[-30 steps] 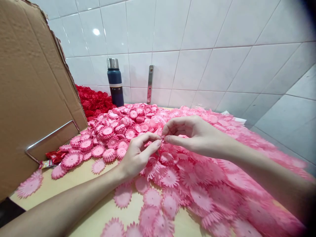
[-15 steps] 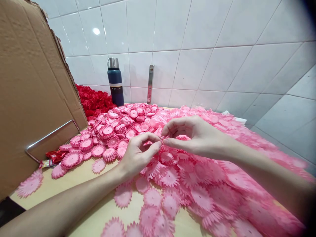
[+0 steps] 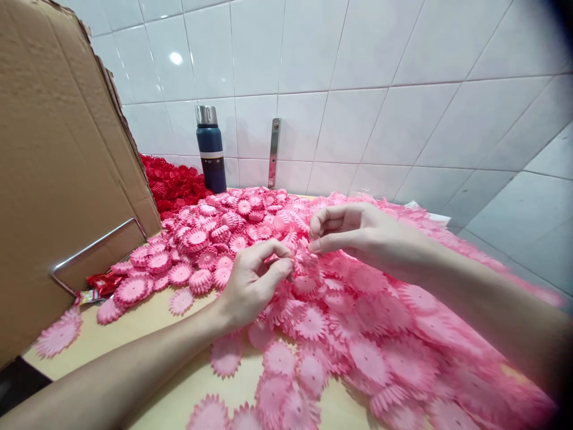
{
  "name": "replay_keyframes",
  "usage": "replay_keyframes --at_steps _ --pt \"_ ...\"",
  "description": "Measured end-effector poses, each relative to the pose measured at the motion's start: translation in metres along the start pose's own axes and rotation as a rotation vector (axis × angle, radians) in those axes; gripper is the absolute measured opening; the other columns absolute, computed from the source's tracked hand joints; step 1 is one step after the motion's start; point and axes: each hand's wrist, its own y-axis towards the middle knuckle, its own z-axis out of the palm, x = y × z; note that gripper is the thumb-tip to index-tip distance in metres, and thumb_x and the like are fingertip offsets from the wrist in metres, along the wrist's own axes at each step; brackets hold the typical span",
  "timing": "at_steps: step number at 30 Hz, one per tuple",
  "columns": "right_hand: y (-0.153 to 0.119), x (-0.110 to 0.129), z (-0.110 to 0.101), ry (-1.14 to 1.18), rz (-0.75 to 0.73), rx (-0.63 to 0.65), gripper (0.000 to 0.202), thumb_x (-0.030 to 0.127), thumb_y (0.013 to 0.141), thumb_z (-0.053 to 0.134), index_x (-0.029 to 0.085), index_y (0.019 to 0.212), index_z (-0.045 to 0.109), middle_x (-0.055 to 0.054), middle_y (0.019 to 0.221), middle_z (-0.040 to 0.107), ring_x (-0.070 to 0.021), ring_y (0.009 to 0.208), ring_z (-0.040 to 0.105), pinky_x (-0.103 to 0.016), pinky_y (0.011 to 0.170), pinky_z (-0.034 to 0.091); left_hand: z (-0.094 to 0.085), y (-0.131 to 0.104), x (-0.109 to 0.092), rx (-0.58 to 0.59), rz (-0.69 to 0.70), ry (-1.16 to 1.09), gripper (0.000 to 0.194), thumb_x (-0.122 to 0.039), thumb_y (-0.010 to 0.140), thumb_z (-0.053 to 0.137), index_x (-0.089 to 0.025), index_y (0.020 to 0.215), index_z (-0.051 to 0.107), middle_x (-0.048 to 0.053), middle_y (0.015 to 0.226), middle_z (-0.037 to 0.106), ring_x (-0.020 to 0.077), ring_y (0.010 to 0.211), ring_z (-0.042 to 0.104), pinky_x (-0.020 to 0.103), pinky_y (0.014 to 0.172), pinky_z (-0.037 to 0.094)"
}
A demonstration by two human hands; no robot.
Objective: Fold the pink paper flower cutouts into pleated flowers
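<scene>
My left hand (image 3: 257, 283) is closed in a pinch over the heap, thumb against forefinger; whatever lies between the tips is too small to make out. To its right my right hand (image 3: 358, 236) has curled fingers, with the thumb tip close to the forefinger tip, and any small thing there blends into the pink behind. A short gap separates the two hands. Beneath and around them spreads a big heap of pink scalloped fabric flower pieces (image 3: 311, 322), many with a small hole in the middle. Thicker, cupped pink flower pieces (image 3: 197, 237) are piled on the left.
A cardboard box (image 3: 67, 167) with a metal wire handle (image 3: 96, 245) stands at the left. Red flower pieces (image 3: 172, 182) lie behind it, beside a blue bottle (image 3: 210, 149). Small red wrappers (image 3: 105, 283) sit near the box. A tiled wall (image 3: 358, 119) with a metal bracket (image 3: 274, 152) closes the back.
The fingertips of both hands met half a second ago. My right hand has since drawn away to the right and slightly up, while my left hand stays nearly in place.
</scene>
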Motion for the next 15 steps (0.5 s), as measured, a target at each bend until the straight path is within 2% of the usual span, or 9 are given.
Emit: replay_keyframes --at_steps 8,11,15 --pt "0.002 -0.004 -0.013 -0.048 -0.056 -0.123 0.011 0.021 0.071 0.071 0.018 0.073 0.061 0.0 0.07 0.061 -0.0124 0.065 0.057 -0.026 0.062 0.043 0.001 -0.001 0.006 -0.039 -0.034 -0.083 0.015 -0.022 0.085 0.049 -0.015 0.073 0.055 0.001 0.067 0.056 0.0133 0.062 0.052 0.027 0.058 0.041" --pt "0.003 -0.004 -0.011 -0.066 -0.092 -0.166 0.012 0.02 0.069 0.072 0.018 0.072 0.061 0.0 0.07 0.062 -0.0121 0.066 0.057 -0.026 0.062 0.044 0.002 -0.001 0.007 -0.063 -0.039 -0.121 0.015 -0.021 0.085 0.05 -0.015 0.072 0.055 0.001 0.066 0.056 0.0131 0.061 0.052 0.027 0.059 0.041" --pt "0.003 -0.002 -0.001 -0.065 -0.136 -0.29 0.014 0.018 0.066 0.073 0.017 0.074 0.061 -0.001 0.071 0.063 -0.0124 0.066 0.059 -0.026 0.064 0.047 0.002 0.001 0.009 -0.09 -0.038 -0.227 0.016 -0.019 0.085 0.05 -0.015 0.07 0.054 0.0 0.063 0.053 0.0122 0.059 0.05 0.027 0.059 0.042"
